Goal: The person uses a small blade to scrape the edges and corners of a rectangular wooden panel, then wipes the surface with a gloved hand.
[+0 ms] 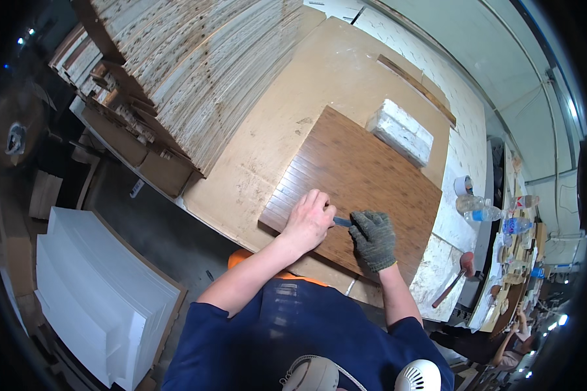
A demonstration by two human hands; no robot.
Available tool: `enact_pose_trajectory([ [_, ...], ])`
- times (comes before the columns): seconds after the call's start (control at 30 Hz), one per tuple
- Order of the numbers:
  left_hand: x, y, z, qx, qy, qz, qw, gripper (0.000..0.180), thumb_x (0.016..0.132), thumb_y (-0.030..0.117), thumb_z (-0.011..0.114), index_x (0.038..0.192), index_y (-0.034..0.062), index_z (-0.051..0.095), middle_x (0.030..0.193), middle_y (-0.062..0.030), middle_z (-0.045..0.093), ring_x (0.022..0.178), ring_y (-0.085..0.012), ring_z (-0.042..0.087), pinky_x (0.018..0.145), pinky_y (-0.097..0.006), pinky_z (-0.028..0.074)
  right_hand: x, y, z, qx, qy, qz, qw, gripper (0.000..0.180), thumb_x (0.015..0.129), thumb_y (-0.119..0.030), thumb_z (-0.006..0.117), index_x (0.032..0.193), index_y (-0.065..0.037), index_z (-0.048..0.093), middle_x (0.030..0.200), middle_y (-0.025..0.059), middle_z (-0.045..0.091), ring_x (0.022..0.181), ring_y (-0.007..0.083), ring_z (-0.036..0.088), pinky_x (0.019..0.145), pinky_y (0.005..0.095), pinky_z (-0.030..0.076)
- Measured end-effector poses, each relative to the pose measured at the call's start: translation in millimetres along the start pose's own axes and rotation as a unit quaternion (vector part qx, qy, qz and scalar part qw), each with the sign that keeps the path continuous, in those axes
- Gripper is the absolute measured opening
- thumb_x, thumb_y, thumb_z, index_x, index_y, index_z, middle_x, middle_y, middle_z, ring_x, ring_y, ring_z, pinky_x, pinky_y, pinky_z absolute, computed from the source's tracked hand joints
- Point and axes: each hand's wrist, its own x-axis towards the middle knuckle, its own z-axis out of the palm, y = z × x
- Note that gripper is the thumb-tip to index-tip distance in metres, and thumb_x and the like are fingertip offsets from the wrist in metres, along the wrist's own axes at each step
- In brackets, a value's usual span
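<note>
A brown wood-grain panel [365, 169] lies at an angle on the cardboard-covered bench [248, 156], with pale lines across its left end. My left hand [312, 218], bare, rests over its near left part with the fingers bent together. My right hand [374, 238], in a dark grey-green knitted glove, is closed just to the right of it. Between the hands shows a short blue tool [341, 222], low over the panel. Both hands grip it, one at each end. Its ends are covered by my fingers, so its exact kind cannot be made out.
A tall stack of boards [195, 72] stands at the left of the bench. Beyond the panel lie a white wrapped block [401, 133] and a wooden strip [417, 88]. Rightward are plastic bottles [482, 212] and a red-headed mallet [464, 264]. White sheets [104, 287] stand lower left; a person [502, 348] is lower right.
</note>
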Motion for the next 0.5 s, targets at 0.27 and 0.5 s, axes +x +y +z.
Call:
enact_pose_trajectory([
  [0.27,13,14,10,0.055,-0.047,-0.064,0.995,0.017,0.073,0.013,0.070,0.083,0.0040,0.059,0.092,-0.0131,0.053,0.094,-0.0307,0.049,0.081,-0.040,0.044,-9,9,-3,0.036,0.041,0.008,0.998,0.035,0.073,-0.018,0.070,0.105,-0.007,0.063,0.101,0.0123,0.062,0.092,0.0325,0.055,0.081,0.0427,0.044],
  [0.5,6,27,-6,-0.211,-0.043,-0.241,0.946,0.014,0.078,0.014,0.069,0.081,0.0035,0.060,0.071,-0.0085,0.060,0.075,-0.0222,0.056,0.070,-0.034,0.047,2,3,-11,-0.006,0.062,-0.124,0.990,0.032,0.073,-0.017,0.068,0.102,-0.006,0.062,0.095,0.0117,0.061,0.085,0.0309,0.056,0.076,0.0424,0.045],
])
